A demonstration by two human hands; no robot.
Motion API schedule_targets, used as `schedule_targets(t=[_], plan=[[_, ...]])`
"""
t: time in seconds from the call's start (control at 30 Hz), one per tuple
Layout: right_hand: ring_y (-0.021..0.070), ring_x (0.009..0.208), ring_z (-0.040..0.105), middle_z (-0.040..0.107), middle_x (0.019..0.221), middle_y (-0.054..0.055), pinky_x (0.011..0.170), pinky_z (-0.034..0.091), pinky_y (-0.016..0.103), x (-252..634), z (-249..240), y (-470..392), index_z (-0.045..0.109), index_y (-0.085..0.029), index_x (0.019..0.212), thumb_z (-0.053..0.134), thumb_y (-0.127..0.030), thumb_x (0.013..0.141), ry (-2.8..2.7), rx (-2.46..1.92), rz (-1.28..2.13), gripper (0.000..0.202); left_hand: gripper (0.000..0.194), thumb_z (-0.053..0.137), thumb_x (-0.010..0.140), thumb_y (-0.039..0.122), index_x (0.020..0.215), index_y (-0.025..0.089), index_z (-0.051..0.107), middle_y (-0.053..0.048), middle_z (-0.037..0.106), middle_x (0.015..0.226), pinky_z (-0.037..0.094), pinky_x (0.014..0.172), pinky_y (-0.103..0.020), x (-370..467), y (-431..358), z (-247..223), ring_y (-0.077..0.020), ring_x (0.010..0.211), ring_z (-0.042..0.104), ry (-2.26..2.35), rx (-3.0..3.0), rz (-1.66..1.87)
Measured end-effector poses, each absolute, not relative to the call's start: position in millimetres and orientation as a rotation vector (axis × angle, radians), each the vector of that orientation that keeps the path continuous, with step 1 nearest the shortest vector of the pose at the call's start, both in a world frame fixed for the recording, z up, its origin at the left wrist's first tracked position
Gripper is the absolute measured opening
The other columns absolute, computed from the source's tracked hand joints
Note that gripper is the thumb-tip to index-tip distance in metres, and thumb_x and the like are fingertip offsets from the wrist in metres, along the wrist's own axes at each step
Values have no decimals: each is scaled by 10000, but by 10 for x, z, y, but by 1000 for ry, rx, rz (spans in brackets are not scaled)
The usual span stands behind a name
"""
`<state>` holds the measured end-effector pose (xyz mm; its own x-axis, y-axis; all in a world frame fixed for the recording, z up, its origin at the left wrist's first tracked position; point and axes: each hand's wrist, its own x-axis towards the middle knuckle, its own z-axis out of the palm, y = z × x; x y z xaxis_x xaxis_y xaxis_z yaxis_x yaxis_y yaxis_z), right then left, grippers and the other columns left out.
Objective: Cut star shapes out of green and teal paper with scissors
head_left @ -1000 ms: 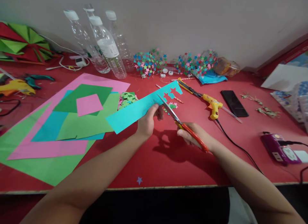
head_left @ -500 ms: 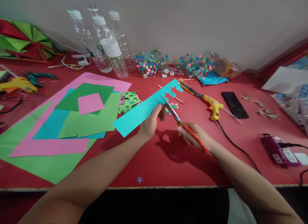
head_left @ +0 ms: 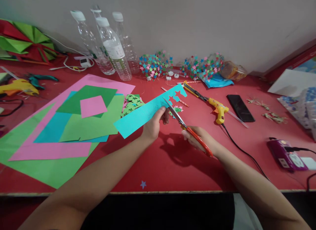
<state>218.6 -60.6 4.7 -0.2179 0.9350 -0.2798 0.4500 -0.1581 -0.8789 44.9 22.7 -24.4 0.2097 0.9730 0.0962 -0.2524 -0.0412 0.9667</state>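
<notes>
A turquoise paper strip (head_left: 138,119) is pinched in my left hand (head_left: 155,124), its thumb on top near the strip's lower edge. Star-shaped cut-outs show towards the strip's far right end. My right hand (head_left: 198,139) grips red-handled scissors (head_left: 197,140). Their blades lie at the strip's edge, just right of my left thumb. Small cut paper stars (head_left: 178,108) lie on the table beyond the blades, and a heap of light green stars (head_left: 133,103) sits left of the strip.
Coloured paper sheets (head_left: 96,131) overlap on the red table (head_left: 158,170) at left. Plastic bottles (head_left: 116,48) stand at the back beside star-covered clear forms (head_left: 155,65). A cutter knife (head_left: 195,91), yellow glue gun (head_left: 218,109), phone (head_left: 240,108) and purple power socket (head_left: 286,154) lie at right.
The turquoise strip has tilted slightly, its near left end shifting up and left and its far end dipping a little. Both hands keep their holds almost in place.
</notes>
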Motion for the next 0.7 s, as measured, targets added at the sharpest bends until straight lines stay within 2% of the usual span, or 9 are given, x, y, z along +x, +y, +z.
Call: schedule_targets(t=[0.1,0.3,0.7], plan=[[81,422,379,397,518,-63,409,291,218,2199,24,-606,492,-195,692,560,-515,862,-1646,-1580,1363,368,307,491,858,396,641,202,588,11,546,528,422,530,-265,439,233,-245,-117,503,501,837,1164,1215],[82,434,379,419,531,-52,402,278,214,2220,7,-602,476,-200,670,574,-518,851,-1651,-1550,1347,378,379,510,838,394,510,204,503,12,506,485,422,553,-263,412,247,-224,-113,496,484,966,1234,1262],[81,431,389,405,527,-57,433,303,225,2216,117,-587,474,-185,685,490,-620,868,-1710,-1551,1388,472,326,575,776,354,500,198,501,25,491,480,409,515,-249,350,308,-141,-96,467,474,1008,1220,1251]])
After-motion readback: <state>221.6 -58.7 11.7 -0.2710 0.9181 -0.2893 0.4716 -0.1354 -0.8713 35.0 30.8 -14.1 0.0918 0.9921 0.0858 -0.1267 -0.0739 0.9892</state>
